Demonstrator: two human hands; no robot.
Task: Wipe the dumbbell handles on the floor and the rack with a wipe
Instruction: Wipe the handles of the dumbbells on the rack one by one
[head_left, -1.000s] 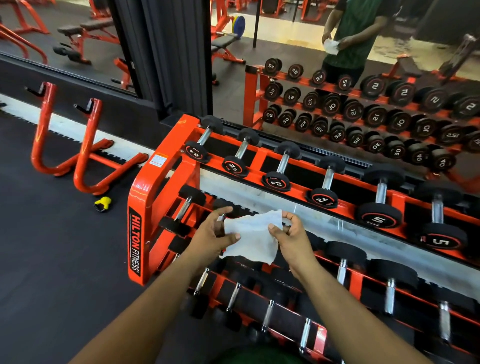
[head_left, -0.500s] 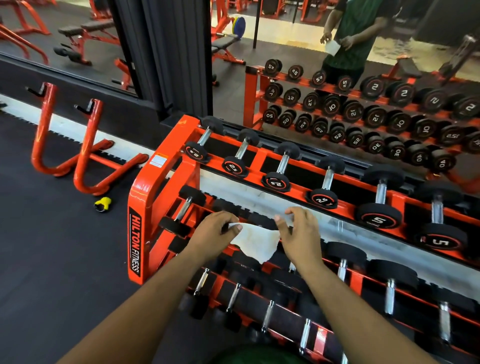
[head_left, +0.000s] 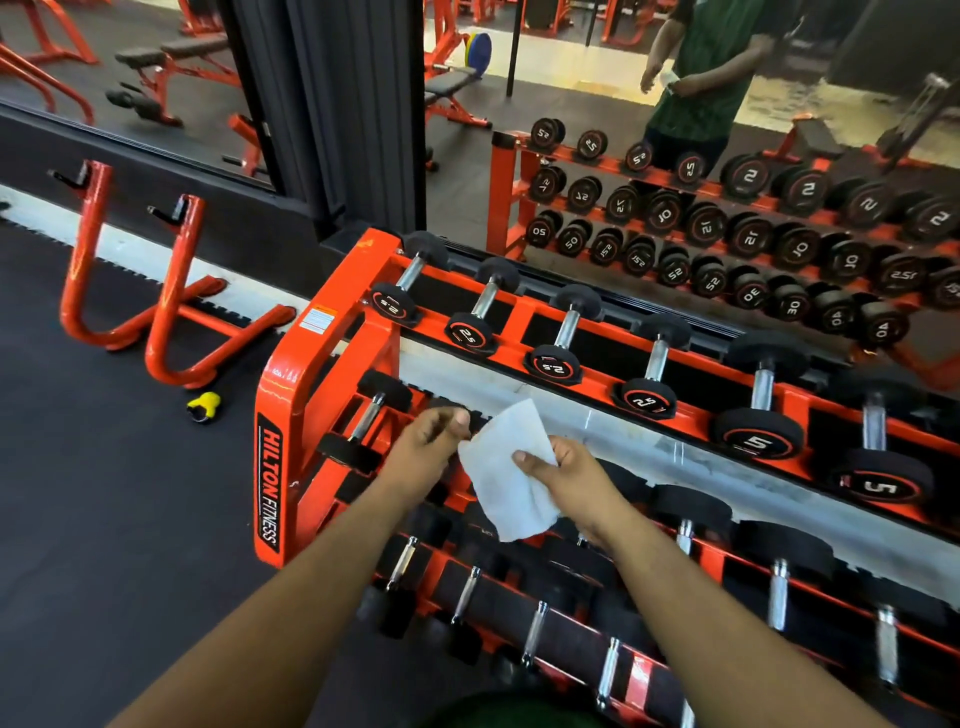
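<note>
Prep step: right hand (head_left: 566, 475) pinches white paper wipe (head_left: 511, 475); left hand (head_left: 423, 447) loosely curled, empty. Next: press wipe onto chrome dumbbell handle (head_left: 366, 415) on orange steel rack (head_left: 283, 395).

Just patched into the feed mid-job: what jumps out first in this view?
The white wipe at centre, pinched by the right hand, with the left hand just beside its upper corner. Behind them the bright orange rack runs to the right, carrying black dumbbells with chrome handles, the 2.5 dumbbell at its top left end.
</note>
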